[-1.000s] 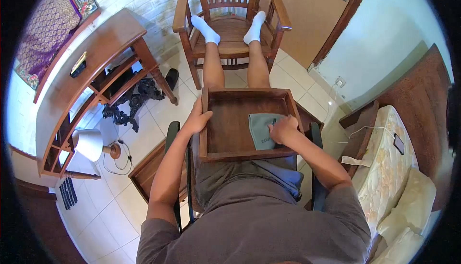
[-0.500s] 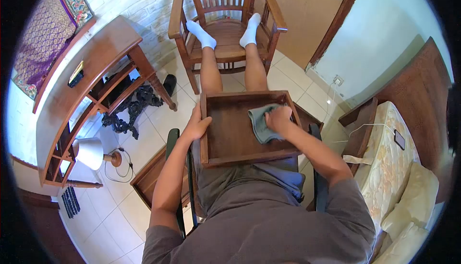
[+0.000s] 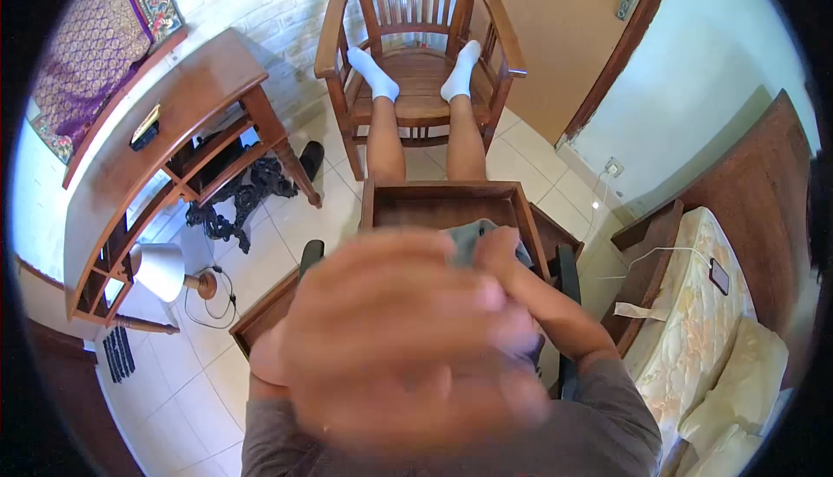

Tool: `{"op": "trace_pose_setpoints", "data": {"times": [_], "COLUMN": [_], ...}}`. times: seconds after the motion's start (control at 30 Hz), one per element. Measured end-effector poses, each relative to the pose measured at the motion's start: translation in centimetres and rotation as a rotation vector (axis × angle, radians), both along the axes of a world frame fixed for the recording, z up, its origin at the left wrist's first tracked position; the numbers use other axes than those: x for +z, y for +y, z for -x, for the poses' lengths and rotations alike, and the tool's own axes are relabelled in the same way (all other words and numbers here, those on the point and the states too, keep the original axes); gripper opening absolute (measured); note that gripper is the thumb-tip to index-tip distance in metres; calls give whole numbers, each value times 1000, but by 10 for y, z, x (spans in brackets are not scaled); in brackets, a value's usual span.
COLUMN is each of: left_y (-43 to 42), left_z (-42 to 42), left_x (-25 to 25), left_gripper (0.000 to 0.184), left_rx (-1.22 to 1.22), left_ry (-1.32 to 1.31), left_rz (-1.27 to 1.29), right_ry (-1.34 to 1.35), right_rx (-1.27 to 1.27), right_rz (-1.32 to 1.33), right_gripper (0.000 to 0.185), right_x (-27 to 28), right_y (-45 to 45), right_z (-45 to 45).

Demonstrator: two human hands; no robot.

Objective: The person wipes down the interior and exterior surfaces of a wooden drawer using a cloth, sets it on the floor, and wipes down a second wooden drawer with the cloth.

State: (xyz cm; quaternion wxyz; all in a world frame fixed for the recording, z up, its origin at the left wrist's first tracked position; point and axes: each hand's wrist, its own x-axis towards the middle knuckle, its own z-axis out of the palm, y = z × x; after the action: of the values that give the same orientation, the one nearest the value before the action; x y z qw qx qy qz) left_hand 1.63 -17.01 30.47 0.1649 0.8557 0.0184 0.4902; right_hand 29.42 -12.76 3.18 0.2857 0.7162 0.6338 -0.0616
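My left hand (image 3: pixel 403 329) is raised close to the camera, large and smeared by motion. It hides much of my lap and the near part of a brown wooden drawer (image 3: pixel 447 189) resting on my thighs. Whether those fingers hold anything cannot be made out. Inside the drawer's right side, my right hand (image 3: pixel 497 251) is closed on a grey-green cloth (image 3: pixel 466 236), pressed against the wood. Part of the cloth is covered by the hands.
My socked feet rest on a wooden armchair (image 3: pixel 416 69) ahead. A curved desk (image 3: pixel 195 87) stands left, with a lamp (image 3: pixel 160 271) on the floor. Another drawer (image 3: pixel 252 321) lies beside my seat. At right is a mattress (image 3: pixel 694 321) with a phone (image 3: pixel 718 277).
My left hand has let go of the drawer's left side and come up close in front of the camera. My right hand stays on the cloth inside the drawer.
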Motion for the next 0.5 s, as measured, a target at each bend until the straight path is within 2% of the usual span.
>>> {"op": "trace_pose_setpoints", "data": {"times": [0.13, 0.27, 0.37, 0.4, 0.43, 0.47, 0.5], "left_y": [-28, -34, -31, -28, -25, -14, 0], "left_z": [11, 24, 45, 50, 51, 46, 36], "left_x": [29, 46, 42, 37, 33, 19, 2], "left_gripper": [42, 51, 58, 61, 52, 43, 34], "left_rx": [-126, -172, -197, -149, -92, 57, 308], "left_ry": [76, 156, 188, 165, 147, 83, 18], "left_rz": [-235, -348, -371, -356, -340, -307, -265], "right_ry": [-42, 16, 294, 382, 469, 562, 757], "right_rx": [98, 300, 363, 396, 428, 456, 375], "right_rz": [-28, -349, -506, -466, -428, -383, -358], "right_gripper": [26, 25, 23, 24, 25, 26, 24], "right_x": [-4, -56, -49, -41, -32, -28, -24], "right_y": [17, 20, 14, 17, 21, 21, 25], "right_z": [21, 40, 69, 70, 72, 75, 70]}}
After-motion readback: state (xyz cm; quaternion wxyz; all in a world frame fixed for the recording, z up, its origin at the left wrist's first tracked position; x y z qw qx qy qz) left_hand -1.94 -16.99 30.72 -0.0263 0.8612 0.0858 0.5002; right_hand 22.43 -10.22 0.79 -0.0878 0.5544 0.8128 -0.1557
